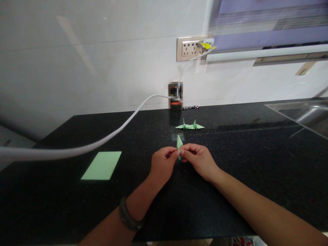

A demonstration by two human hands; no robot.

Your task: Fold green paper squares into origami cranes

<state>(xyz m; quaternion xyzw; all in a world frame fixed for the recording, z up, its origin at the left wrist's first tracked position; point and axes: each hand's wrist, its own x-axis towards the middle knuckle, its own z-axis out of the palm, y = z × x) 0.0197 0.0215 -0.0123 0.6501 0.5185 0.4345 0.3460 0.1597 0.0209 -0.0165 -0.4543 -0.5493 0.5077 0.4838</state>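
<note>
Between my two hands is a narrow, pointed piece of folded green paper (179, 140), its tip pointing away from me. My left hand (164, 160) pinches its lower left side between thumb and fingers. From the other side my right hand (198, 158) pinches it too, and the fingertips of both hands nearly meet, hiding part of the folds. Just beyond, two folded green paper cranes (190, 126) stand side by side, touching or nearly so. A flat stack of green paper (102, 166) lies to the left of my hands.
Everything lies on a black speckled countertop (143, 133). A white cable (128, 121) arcs over its left part to a blurred-out device (175, 95) against the tiled wall. Beside that lies a beaded string (191, 107). A metal sink (304, 114) is at the right.
</note>
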